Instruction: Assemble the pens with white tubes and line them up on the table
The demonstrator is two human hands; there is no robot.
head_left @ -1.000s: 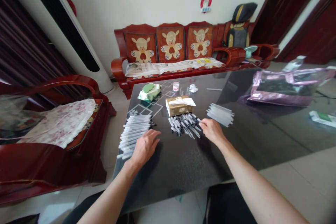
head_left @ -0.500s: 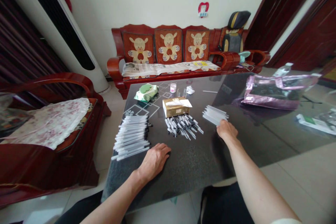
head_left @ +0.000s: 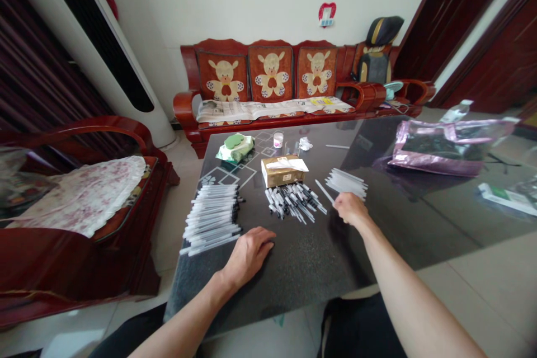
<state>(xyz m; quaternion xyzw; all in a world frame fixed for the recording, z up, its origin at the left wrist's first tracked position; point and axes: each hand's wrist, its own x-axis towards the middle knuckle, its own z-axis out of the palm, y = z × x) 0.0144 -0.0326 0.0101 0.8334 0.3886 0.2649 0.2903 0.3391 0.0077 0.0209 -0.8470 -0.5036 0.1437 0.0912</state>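
Note:
My right hand (head_left: 351,208) is closed on one end of a whitish pen barrel (head_left: 324,192), which points up and left just above the dark table. Beside it lies a pile of similar translucent pen barrels (head_left: 346,183), partly covered by the hand. My left hand (head_left: 250,250) rests on the tabletop, fingers loosely stretched and thumb apart, holding nothing. To its upper left is a neat stack of white pens (head_left: 213,213) with black ends. Between the hands, farther back, a loose heap of thin black-and-white pen parts (head_left: 293,201) lies in front of a tissue box.
The gold tissue box (head_left: 284,172) stands mid-table on the dark glossy table (head_left: 289,279). Behind it are a green wipes pack (head_left: 235,148), a small cup (head_left: 278,140) and crumpled tissue (head_left: 306,144). A purple-edged clear bag (head_left: 438,148) stands right; a wooden sofa (head_left: 268,75) is beyond.
My right hand has moved left from the barrel pile and now has one pen barrel in its fingers. My left hand stays in place, its thumb slightly more apart.

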